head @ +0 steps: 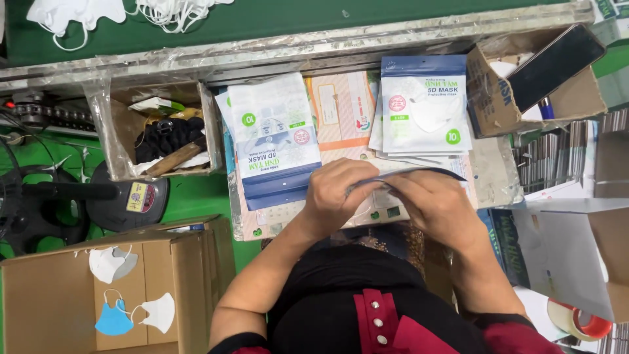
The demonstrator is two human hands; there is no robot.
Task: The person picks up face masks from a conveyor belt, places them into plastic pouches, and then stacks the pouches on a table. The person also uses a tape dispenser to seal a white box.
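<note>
We see green desk (275,23) across top, worn plastic-wrapped rail (295,49) along its near edge. Below rail, 2 open cardboard boxes: left box (118,131) lined with clear film, right box (557,98) tilted. Large brown carton (59,295) at lower left, 3 face masks stuck on its flap. Black round fan base (128,196) on green surface beside it. Red tape roll (580,321) at lower right. We note even, bright overhead light, soft shadows.
</note>
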